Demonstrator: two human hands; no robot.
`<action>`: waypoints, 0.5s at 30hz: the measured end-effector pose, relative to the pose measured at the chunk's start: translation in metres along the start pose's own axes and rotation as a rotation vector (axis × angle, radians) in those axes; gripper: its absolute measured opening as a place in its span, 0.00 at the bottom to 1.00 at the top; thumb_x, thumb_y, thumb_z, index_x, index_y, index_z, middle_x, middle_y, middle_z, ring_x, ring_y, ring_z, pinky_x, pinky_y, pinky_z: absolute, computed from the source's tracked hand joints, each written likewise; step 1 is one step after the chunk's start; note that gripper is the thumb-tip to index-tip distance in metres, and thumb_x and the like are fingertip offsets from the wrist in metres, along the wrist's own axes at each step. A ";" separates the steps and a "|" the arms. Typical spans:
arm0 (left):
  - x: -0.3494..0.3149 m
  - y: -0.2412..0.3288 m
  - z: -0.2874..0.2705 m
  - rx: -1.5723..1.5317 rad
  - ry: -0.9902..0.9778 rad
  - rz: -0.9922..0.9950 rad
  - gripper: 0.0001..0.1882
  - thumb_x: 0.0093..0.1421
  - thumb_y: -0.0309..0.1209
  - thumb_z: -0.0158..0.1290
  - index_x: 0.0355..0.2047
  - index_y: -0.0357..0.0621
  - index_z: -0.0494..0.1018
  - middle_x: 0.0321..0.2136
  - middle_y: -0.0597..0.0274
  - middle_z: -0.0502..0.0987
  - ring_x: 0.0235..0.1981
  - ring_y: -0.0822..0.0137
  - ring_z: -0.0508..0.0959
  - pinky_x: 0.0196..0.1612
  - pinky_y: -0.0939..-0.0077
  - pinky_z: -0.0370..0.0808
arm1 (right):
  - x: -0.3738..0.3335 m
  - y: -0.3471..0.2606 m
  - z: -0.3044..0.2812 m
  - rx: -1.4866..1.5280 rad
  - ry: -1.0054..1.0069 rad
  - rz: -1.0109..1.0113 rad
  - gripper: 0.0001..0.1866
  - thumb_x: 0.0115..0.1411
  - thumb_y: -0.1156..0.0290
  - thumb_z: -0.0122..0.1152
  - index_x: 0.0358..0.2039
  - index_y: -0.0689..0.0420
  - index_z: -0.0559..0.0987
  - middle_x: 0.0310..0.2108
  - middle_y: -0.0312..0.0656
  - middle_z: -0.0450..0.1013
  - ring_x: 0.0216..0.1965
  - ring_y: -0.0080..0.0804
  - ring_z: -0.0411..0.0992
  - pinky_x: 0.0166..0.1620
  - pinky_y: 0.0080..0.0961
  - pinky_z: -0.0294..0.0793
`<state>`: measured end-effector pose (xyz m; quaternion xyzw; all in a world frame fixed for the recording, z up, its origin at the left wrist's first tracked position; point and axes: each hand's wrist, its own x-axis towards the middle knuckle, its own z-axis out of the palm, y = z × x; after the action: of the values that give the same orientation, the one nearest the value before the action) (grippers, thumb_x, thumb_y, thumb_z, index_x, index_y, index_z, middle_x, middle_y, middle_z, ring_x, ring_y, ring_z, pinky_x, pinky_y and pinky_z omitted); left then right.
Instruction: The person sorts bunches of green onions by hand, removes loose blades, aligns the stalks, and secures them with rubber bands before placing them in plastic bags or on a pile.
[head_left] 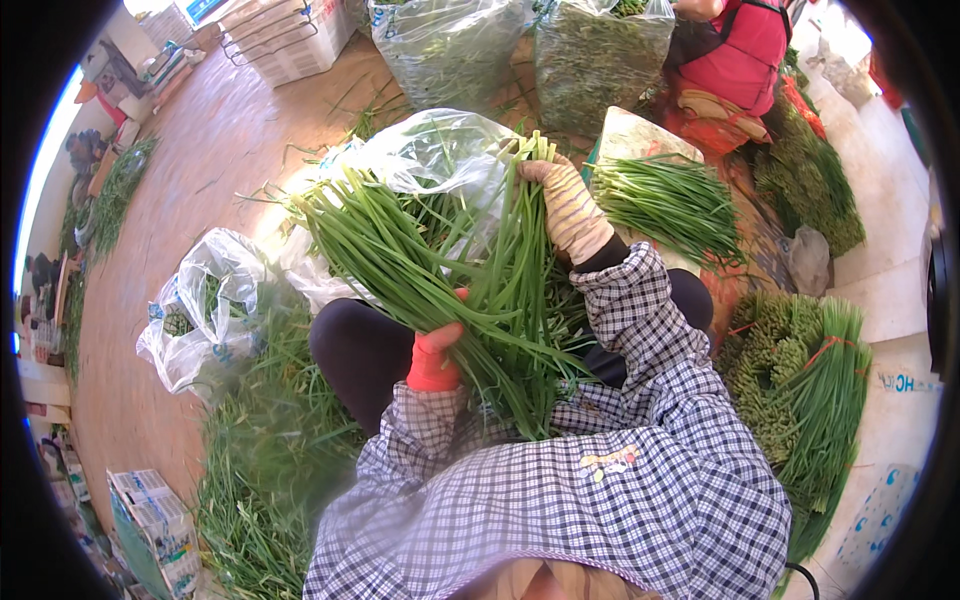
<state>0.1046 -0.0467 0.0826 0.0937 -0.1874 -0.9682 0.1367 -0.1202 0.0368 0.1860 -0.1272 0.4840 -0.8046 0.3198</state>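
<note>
My left hand (pixel 436 358), in a red fingerless covering, is closed around a thick bunch of garlic chives (pixel 385 250) whose pale ends point up and to the left. My right hand (pixel 572 208), in a tan striped glove, grips a second portion of chives (pixel 507 255) just below its pale ends. The leaves of both portions cross and hang together over my lap, and the right fingertips are partly hidden. Right of my right hand, a neat pile of chives (pixel 668 200) lies on a low board (pixel 645 130).
An open clear plastic bag (pixel 430 140) lies just beyond the chives; another bag (pixel 205 325) sits to the left above loose greens (pixel 265 480). Tied bundles (pixel 830 390) are stacked at right. Filled bags (pixel 450 55), a white crate (pixel 285 40) and a person in red (pixel 735 60) are at the back.
</note>
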 end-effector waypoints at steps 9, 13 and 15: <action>0.001 -0.005 -0.012 -0.033 0.065 0.126 0.26 0.46 0.21 0.58 0.49 0.42 0.73 0.45 0.60 0.76 0.48 0.60 0.76 0.51 0.60 0.75 | 0.025 -0.023 -0.028 -0.387 0.259 -0.173 0.14 0.57 0.65 0.63 0.42 0.56 0.76 0.23 0.39 0.75 0.20 0.25 0.70 0.26 0.23 0.71; 0.005 -0.008 0.002 -0.011 0.125 0.145 0.25 0.46 0.20 0.57 0.49 0.41 0.73 0.41 0.60 0.77 0.41 0.62 0.77 0.46 0.62 0.77 | 0.045 -0.072 -0.082 -0.526 0.499 -0.467 0.14 0.63 0.64 0.57 0.45 0.59 0.75 0.28 0.42 0.78 0.21 0.28 0.72 0.24 0.24 0.73; 0.006 -0.003 -0.012 0.222 0.176 0.114 0.27 0.49 0.21 0.54 0.52 0.43 0.71 0.39 0.63 0.77 0.41 0.65 0.77 0.48 0.67 0.75 | 0.031 -0.099 -0.069 -0.274 0.304 -0.255 0.16 0.64 0.64 0.57 0.47 0.61 0.75 0.28 0.43 0.78 0.28 0.32 0.77 0.32 0.28 0.79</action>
<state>0.1006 -0.0497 0.0698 0.1820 -0.2857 -0.9202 0.1962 -0.2179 0.0975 0.2335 -0.1070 0.6112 -0.7751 0.1191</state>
